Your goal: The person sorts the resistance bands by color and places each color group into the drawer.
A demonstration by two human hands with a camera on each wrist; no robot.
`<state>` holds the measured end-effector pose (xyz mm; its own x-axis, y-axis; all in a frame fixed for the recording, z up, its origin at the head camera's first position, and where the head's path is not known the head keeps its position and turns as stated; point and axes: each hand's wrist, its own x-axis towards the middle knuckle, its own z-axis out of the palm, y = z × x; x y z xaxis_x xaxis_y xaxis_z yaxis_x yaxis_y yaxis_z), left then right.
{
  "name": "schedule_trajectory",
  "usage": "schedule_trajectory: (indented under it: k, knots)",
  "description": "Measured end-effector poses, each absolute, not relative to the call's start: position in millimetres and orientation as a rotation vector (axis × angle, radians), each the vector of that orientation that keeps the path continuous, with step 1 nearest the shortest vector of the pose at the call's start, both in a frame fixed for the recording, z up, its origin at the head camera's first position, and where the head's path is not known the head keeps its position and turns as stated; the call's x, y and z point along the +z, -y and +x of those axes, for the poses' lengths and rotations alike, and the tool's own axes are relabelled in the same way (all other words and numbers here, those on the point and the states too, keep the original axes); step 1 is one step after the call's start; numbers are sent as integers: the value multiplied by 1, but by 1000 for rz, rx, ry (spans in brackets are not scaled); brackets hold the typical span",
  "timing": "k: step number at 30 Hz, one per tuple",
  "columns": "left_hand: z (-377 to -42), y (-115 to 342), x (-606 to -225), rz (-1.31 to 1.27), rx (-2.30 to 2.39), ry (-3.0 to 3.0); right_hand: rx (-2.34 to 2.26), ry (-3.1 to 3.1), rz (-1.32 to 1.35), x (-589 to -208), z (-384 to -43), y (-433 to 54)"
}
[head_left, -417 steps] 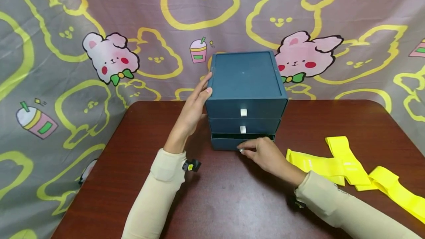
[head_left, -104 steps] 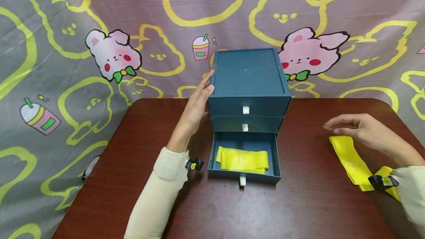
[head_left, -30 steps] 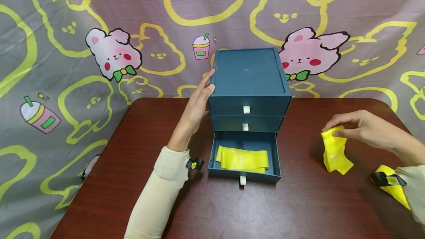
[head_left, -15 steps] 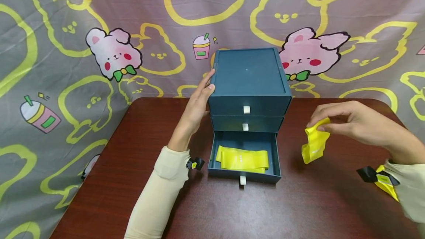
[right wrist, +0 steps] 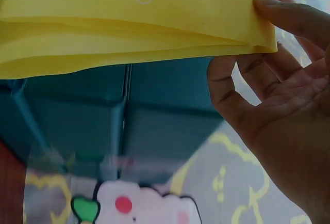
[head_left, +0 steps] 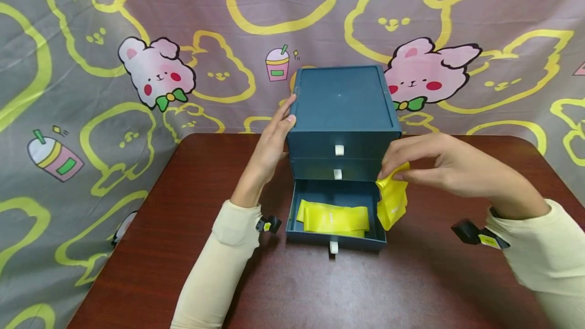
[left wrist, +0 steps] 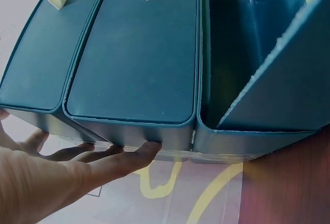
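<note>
A dark blue three-drawer cabinet [head_left: 343, 98] stands on the table, its bottom drawer [head_left: 365, 243] pulled out. Inside that drawer lies a folded yellow band [head_left: 335, 218], flat and stretchy-looking like a resistance band. My left hand [head_left: 267, 152] rests against the cabinet's left side; the left wrist view shows its fingers [left wrist: 124, 159] extended along the wall. My right hand [head_left: 450, 166] pinches a second yellow resistance band [head_left: 392, 206] by its upper end, and the band hangs at the drawer's right wall. White print shows on this band [right wrist: 154, 4] in the right wrist view.
The upper two drawers are closed, each with a white pull tab [head_left: 339, 150]. Another tab [head_left: 334, 248] hangs on the bottom drawer's front. Brown tabletop [head_left: 219, 278] surrounds the cabinet, and a cartoon-print cloth [head_left: 219, 9] hangs behind it.
The bottom drawer has been pulled out and one band laid inside. My right hand has picked up another band and carried it left to the drawer. My left hand has stayed put.
</note>
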<state>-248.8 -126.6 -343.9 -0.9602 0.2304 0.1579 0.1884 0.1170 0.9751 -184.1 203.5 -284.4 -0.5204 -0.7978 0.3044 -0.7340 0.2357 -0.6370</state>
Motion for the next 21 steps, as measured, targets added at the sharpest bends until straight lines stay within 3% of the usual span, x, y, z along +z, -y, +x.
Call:
schedule_trajectory:
  k: [12, 21]
  knots:
    - [-250, 127, -343, 422, 2018, -2324, -1234, -2195, -1383, -306, -193, -156]
    - [-250, 127, -343, 417, 2023, -2318, -1116, -2179, -1289, -314, -198, -154]
